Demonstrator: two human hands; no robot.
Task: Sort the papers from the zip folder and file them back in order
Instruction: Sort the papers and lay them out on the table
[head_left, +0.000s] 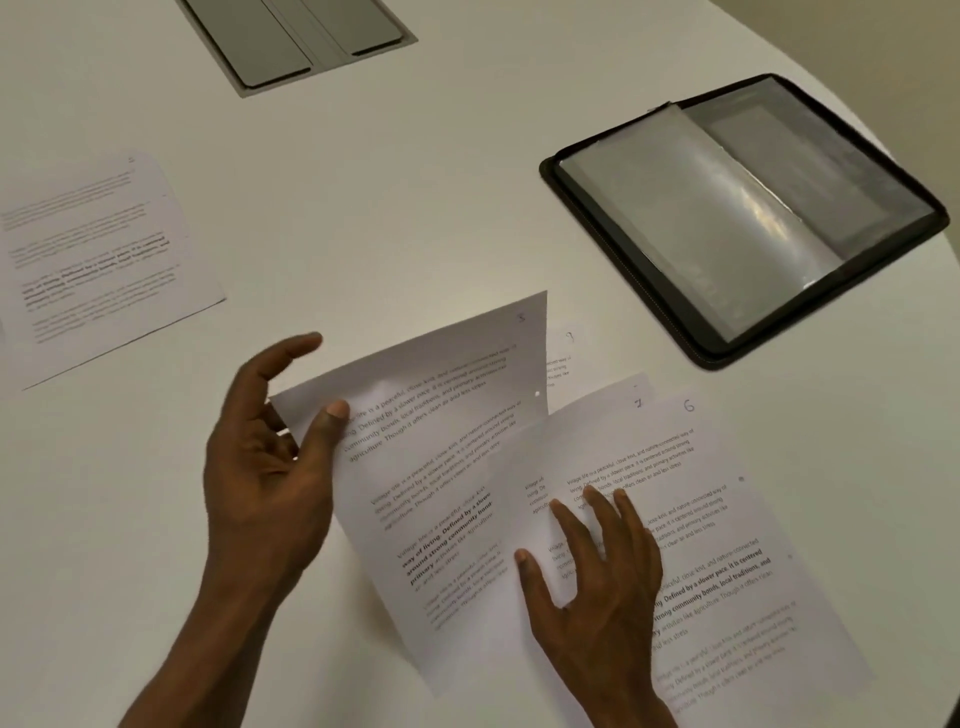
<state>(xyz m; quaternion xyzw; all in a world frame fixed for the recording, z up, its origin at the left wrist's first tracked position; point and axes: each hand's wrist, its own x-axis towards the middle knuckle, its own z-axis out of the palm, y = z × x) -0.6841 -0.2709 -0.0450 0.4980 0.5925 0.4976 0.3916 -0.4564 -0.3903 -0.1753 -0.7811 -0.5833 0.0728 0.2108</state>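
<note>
The left hand (270, 467) pinches the left edge of a lifted sheet (441, 467), thumb on the printed face and the other fingers curled behind it; the index finger sticks out past the top edge. That sheet curves up off the table, a handwritten number (it looks like a 5) in its upper right corner and a punched hole near its right edge. The right hand (597, 577) lies flat with fingers spread, pressing down on the fanned stack of papers (727, 545) just beside the lifted sheet, whose lower right part overlaps the stack.

Counting the pages: one is in the left hand, and at least three show in the fan under the right hand, the top one marked 6, the one under it marked 7, and a corner of another (maybe marked 9) peeking out behind the lifted sheet. One more single page (98, 260) lies flat by itself well apart at the left of the table, its print too blurred to read. That makes five sheets visible.

There is one zip folder (748, 218), black-edged and lying open at the upper right, well apart from the hands, with clear plastic sleeves showing inside, one curled and catching the light. A grey recessed panel (296, 36) with two flaps sits in the tabletop at the far edge.

Everything rests on a white table (389, 208) with a rounded edge at the right, beyond which a beige floor shows.
</note>
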